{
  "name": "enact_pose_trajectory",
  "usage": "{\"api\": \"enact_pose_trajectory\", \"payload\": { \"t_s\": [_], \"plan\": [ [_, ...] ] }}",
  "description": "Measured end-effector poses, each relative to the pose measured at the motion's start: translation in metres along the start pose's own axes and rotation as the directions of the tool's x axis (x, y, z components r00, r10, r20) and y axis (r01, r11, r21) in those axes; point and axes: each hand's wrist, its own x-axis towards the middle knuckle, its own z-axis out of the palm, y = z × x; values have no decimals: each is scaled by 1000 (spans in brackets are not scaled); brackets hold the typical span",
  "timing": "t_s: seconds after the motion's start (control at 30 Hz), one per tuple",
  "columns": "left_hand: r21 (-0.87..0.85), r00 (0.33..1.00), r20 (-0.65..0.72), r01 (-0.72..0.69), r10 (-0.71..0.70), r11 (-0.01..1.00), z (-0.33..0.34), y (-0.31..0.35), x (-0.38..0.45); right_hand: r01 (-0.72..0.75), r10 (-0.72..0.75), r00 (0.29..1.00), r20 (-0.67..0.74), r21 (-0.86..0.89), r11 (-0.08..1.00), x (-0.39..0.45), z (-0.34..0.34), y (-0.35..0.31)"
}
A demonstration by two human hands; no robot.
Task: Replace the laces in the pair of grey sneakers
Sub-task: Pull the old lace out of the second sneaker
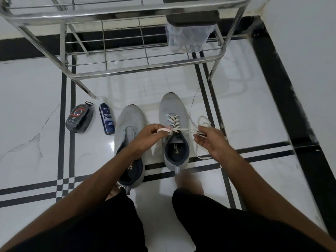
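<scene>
Two grey sneakers stand side by side on the white tiled floor, toes pointing away from me. The right sneaker (pixel 172 110) carries a white lace (pixel 173 120) crossed through its eyelets. The left sneaker (pixel 130 120) shows no lace; my left forearm covers its middle. My left hand (pixel 147 137) pinches one end of the white lace above the right sneaker's tongue. My right hand (pixel 209 140) holds the other end, which loops loosely on the floor beside the shoe.
A steel wire shoe rack (pixel 116 70) stands just beyond the sneakers, with a clear plastic bag (pixel 187 37) hanging from it. A black shoe-polish sponge case (pixel 79 118) and a dark blue sneaker cleaner bottle (pixel 107 119) lie left of the shoes. A wall rises at right.
</scene>
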Motion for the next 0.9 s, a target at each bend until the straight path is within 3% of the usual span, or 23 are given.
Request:
{"api": "enact_pose_trajectory", "payload": {
  "t_s": [0.1, 0.2, 0.27, 0.37, 0.43, 0.5, 0.57, 0.67, 0.77, 0.9],
  "plan": [
    [42, 999, -12, -43, 43, 998, -9, 3, -5, -115, 134, 988, -81, 205, 972, -4, -5, 13],
    [223, 993, -95, -49, 72, 974, -20, -4, -9, -82, 150, 974, -167, 356, 931, -9, -6, 13],
    [310, 969, -224, -29, 102, 950, -25, -6, -9, -17, 90, 955, -281, 253, 967, -11, -3, 14],
    [460, 948, -276, -16, 160, 888, -20, -5, -12, 101, -191, 897, -398, -237, 966, -15, 7, 18],
    [577, 924, -230, -124, 306, 807, -10, 3, -15, 260, -449, 852, -267, -530, 807, -20, 15, 19],
    [640, 887, -133, -264, 443, 722, 1, 13, -13, 418, -551, 835, 17, -670, 613, -22, 22, 18],
    [638, 896, -45, -315, 442, 703, 14, 21, -9, 493, -458, 837, 299, -774, 397, -21, 26, 20],
    [688, 939, 42, -274, 340, 672, 29, 25, 2, 525, -342, 818, 463, -844, 112, -14, 26, 25],
    [700, 948, 12, -236, 319, 674, 33, 24, 13, 550, -323, 798, 509, -834, 42, -8, 25, 22],
    [751, 961, 39, -210, 275, 626, 32, 25, 23, 569, -251, 804, 539, -820, 58, -2, 25, 10]
  ]
}}
